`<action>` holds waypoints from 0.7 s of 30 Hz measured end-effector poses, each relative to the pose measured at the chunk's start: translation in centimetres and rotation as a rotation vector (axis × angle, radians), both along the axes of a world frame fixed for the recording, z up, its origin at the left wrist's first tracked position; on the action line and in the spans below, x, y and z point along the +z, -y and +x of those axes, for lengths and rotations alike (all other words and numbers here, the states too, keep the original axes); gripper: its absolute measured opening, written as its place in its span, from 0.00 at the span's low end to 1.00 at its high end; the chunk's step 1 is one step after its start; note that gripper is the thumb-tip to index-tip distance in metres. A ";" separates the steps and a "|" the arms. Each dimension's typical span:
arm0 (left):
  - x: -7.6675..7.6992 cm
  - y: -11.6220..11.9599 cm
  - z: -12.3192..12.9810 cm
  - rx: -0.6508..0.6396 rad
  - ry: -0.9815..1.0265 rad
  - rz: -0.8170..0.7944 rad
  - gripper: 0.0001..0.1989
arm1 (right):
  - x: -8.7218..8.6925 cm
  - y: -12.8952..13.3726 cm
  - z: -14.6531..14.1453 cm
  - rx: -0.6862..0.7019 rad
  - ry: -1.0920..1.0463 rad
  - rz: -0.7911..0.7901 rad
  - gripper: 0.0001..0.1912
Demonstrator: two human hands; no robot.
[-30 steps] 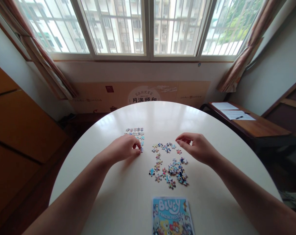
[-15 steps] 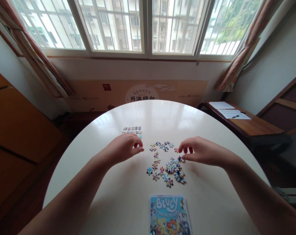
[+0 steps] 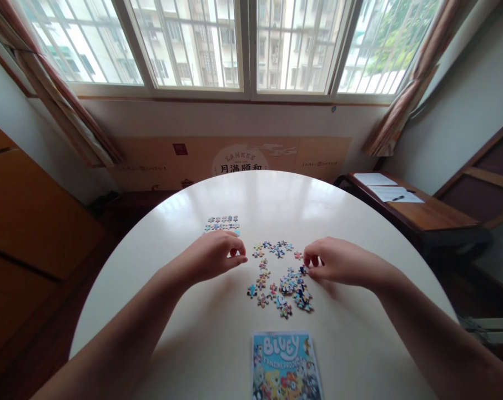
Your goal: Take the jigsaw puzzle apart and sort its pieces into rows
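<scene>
Small jigsaw puzzle pieces [image 3: 288,283] lie in a loose cluster on the white round table [image 3: 185,344]. My right hand [image 3: 338,260] is at the cluster's right edge, its thumb and fingers closed on a dark blue puzzle piece [image 3: 303,270]. Left of the cluster, my left hand [image 3: 216,253] hovers low over the table with curled fingers. A small gap shows between its thumb and forefinger, and I see no piece there. Behind that hand, other puzzle pieces [image 3: 222,226] lie in neat rows, the nearest row partly hidden by it.
A blue picture card [image 3: 287,364] reading "Bluey" lies near me on the table. To the right stands a wooden bench [image 3: 443,214] with paper sheets [image 3: 395,194] and a pen on it. A printed cardboard panel [image 3: 151,161] is beyond the table's far edge, below the window.
My right hand has lowered slightly, and its fingers have closed round a dark blue piece at the cluster's edge. My left hand has moved a little downward and right. The view has shifted slightly.
</scene>
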State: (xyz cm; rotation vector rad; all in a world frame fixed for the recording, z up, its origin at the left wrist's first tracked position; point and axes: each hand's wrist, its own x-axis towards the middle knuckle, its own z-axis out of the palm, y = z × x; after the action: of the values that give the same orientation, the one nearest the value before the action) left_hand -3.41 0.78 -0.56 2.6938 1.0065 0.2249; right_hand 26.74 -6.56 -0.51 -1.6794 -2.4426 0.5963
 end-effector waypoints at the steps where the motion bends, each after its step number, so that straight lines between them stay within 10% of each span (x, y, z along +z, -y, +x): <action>1: 0.0 0.0 0.0 0.001 0.001 -0.002 0.09 | 0.0 0.0 0.0 -0.004 0.014 0.010 0.07; 21: 0.3 0.2 0.1 -0.057 0.007 -0.053 0.09 | 0.6 -0.9 1.4 -0.151 0.043 0.056 0.08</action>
State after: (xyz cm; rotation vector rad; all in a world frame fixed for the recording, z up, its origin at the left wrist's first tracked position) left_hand -3.33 0.53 -0.28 2.6678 0.9198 0.1937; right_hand 28.10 -5.64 0.10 -1.8508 -2.3101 0.4725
